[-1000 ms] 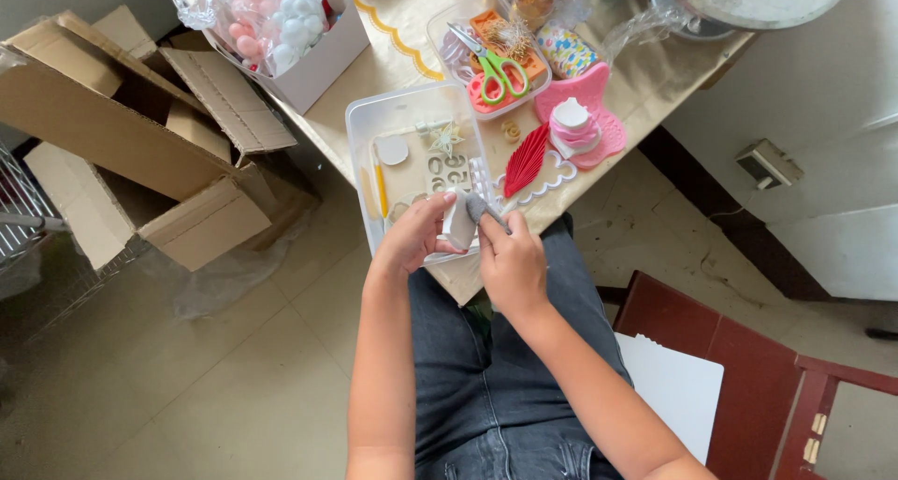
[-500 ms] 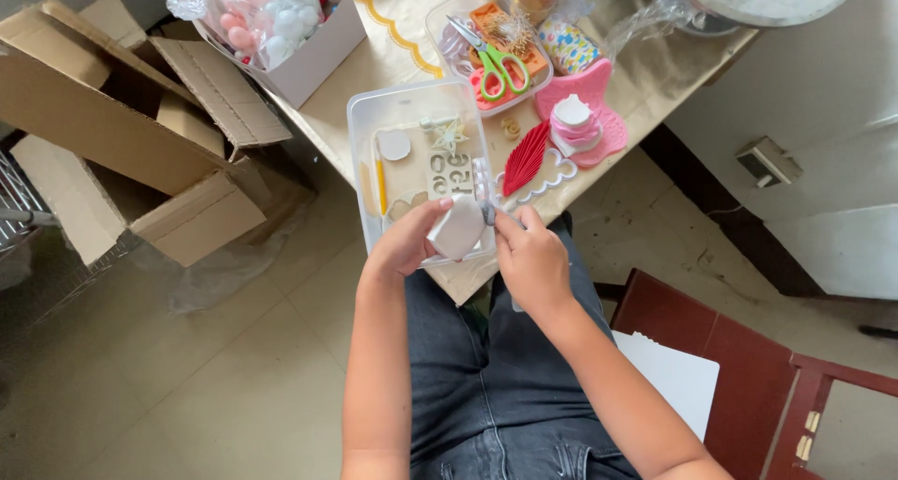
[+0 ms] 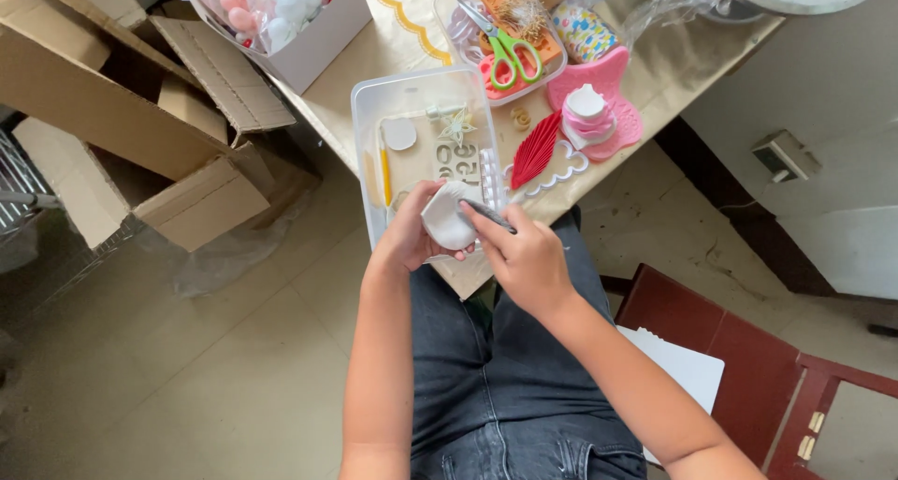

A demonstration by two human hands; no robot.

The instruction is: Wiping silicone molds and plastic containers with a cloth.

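Observation:
My left hand grips a small white rounded piece, held over the near edge of a clear plastic tray. My right hand holds a thin dark tool whose tip rests against the white piece. Inside the tray lie a white disc, a yellow stick, a pale star shape and several small cutters. Both hands work above my lap in dark jeans.
A red leaf shape, a pink holder and a container with green scissors lie on the table. A white box of pastel balls sits at the back. Open cardboard boxes stand on the floor left; a red wooden frame lies right.
My hands have stayed at the tray's near edge; the white piece has turned slightly in my left hand and the tool now lies across its edge.

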